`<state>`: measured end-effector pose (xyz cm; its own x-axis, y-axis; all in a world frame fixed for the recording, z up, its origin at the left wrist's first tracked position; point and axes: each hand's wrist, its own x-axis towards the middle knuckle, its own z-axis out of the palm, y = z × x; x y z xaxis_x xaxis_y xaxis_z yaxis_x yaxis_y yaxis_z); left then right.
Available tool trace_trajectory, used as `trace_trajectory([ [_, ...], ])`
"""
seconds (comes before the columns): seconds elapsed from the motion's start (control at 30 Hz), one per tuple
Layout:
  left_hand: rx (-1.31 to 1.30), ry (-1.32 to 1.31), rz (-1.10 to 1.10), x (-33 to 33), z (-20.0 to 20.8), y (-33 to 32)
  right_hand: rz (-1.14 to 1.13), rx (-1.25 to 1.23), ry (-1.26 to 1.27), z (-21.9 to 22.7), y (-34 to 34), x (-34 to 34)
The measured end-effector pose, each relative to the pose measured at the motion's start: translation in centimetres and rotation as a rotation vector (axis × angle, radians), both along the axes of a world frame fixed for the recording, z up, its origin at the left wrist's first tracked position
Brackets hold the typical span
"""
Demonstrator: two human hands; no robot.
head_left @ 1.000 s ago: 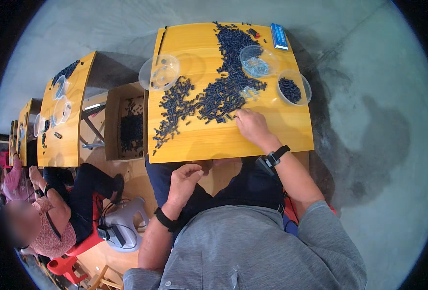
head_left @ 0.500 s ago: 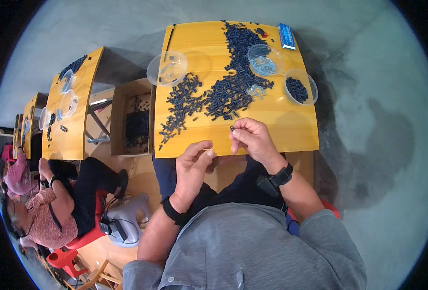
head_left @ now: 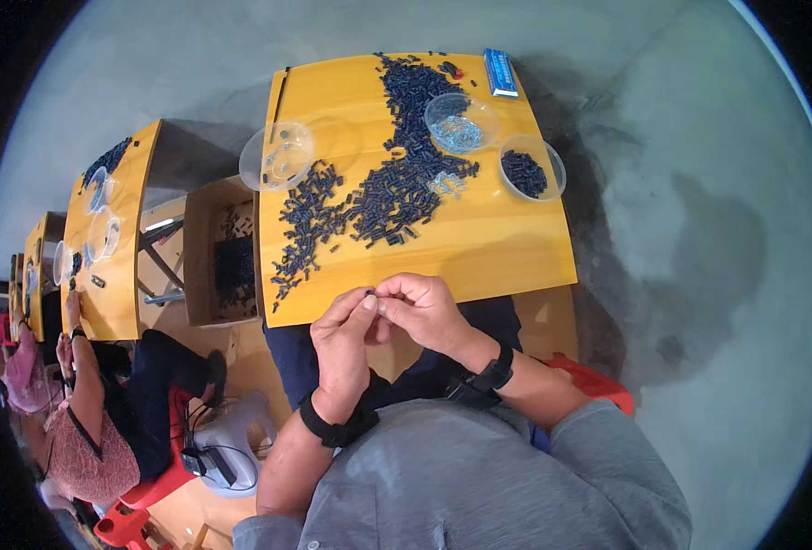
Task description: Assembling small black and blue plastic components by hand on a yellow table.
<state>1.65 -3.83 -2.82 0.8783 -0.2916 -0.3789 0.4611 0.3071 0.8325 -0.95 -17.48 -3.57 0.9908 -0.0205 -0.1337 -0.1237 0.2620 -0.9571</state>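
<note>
My left hand (head_left: 342,346) and my right hand (head_left: 427,314) meet fingertip to fingertip just off the near edge of the yellow table. A small black piece (head_left: 370,292) shows between their pinched fingers. Both hands are closed around it, and most of it is hidden. Beyond them lies a wide spread of small black tubular pieces (head_left: 395,203). A clear bowl (head_left: 468,103) with small silvery-blue bits stands among these pieces, and a few pale bits (head_left: 446,183) lie loose nearby. Another clear bowl (head_left: 552,188), at the right edge, holds more black pieces.
A clear bowl (head_left: 252,165) with few bits in it overhangs the table's left edge. A blue box (head_left: 500,73) lies at the far right corner. Left of the table stands a cardboard box (head_left: 202,266) with black pieces. Another person (head_left: 94,440) sits at the neighbouring table (head_left: 131,229).
My hands, apart before, have come together. My right hand has brought the black piece left and nearer to my left fingertips. The whole view has shifted, with the table lower and further left.
</note>
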Motion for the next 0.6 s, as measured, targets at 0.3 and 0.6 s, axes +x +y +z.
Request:
trace_trajectory([
  [0.3, 0.108, -0.036, -0.076, 0.1, -0.8, 1.2, -0.289, -0.855, -0.162, -5.2, -9.4, 3.7],
  [0.6, 0.146, -0.008, -0.194, -0.6, -1.2, 2.4, -0.33, -1.342, -0.138, -7.2, -12.8, 6.8],
])
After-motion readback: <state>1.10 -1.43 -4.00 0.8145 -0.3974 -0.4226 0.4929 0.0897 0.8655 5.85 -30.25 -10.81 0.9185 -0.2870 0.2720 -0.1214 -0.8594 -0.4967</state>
